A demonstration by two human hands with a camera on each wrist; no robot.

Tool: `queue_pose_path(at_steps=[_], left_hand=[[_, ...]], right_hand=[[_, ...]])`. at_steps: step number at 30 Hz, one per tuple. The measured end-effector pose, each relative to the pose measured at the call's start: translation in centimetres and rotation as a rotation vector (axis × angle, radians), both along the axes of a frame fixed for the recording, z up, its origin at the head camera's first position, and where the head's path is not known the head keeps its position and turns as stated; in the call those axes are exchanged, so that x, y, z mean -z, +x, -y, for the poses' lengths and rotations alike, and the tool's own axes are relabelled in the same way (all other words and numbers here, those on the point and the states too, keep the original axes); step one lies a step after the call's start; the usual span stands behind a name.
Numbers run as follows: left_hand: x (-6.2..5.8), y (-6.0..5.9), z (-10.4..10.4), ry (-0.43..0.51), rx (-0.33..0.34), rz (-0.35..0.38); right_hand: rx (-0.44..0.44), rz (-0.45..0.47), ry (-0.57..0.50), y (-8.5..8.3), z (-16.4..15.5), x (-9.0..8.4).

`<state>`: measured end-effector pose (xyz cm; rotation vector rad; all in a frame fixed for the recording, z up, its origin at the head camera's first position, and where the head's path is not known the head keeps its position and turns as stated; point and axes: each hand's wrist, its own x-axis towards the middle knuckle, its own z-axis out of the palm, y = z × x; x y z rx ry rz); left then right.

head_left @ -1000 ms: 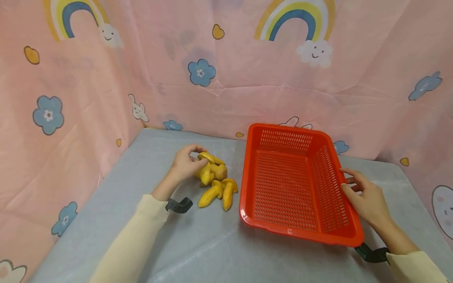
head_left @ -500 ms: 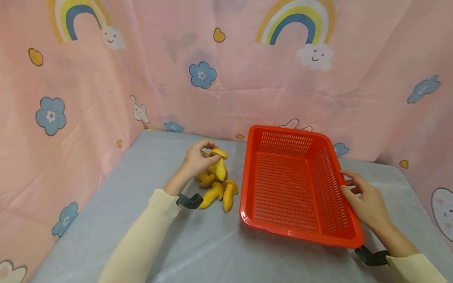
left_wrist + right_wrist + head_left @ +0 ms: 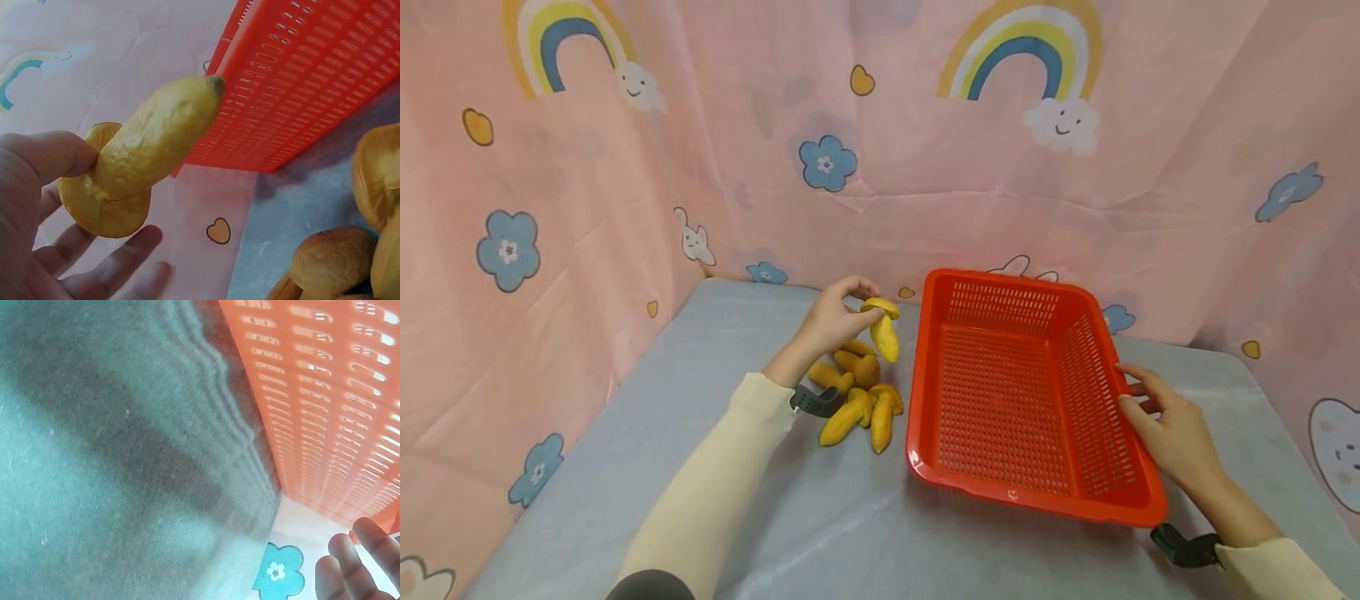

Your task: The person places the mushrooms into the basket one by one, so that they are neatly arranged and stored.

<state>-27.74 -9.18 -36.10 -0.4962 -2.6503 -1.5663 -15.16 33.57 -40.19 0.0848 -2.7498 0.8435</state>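
Note:
My left hand (image 3: 838, 317) pinches a yellow mushroom (image 3: 885, 337) near its cap, thumb against the stem. In the left wrist view the mushroom (image 3: 159, 134) points its stem end toward the outside wall of the red plastic basket (image 3: 306, 81). Below this hand several more yellow-brown mushrooms (image 3: 857, 367) lie in a loose group on the table. At the right, my right hand (image 3: 1176, 425) grips the right rim of the basket (image 3: 1033, 496) between thumb and fingers. Nothing lies in the basket. The right wrist view shows fingers (image 3: 347, 569) beside its slotted wall.
A grey-blue cloth covers the table (image 3: 820, 517). Behind and to the left hangs a pink curtain (image 3: 760, 200) printed with rainbows and flowers, close to the basket's far edge. Two mushrooms (image 3: 882, 425) lie near the basket's left side.
My left hand has lifted the mushroom out of the group and carried it up and right, toward the basket. My right hand and the basket have stayed nearly still.

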Motion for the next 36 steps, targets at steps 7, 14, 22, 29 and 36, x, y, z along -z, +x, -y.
queue_pose_path(at_steps=[7,14,22,29,36], left_hand=[[-0.2,-0.9,-1.1,0.0,0.052,-0.059],[-0.8,-1.9,-2.8,-0.021,0.102,-0.065],[-2.1,-3.3,-5.3,-0.048,0.143,-0.045],[-2.1,-4.4,-7.2,-0.121,0.182,-0.063],[-1.7,-5.4,-9.1,-0.207,0.229,-0.102]], right_hand=[[0.0,0.014,0.003,-0.1,0.0,0.0],[-0.001,0.0,0.016,0.1,-0.2,0.0],[-0.001,0.012,0.013,0.3,-0.2,0.1],[-0.004,0.008,0.006,0.2,0.0,0.2],[-0.023,-0.017,-0.012,0.1,0.0,0.2]])
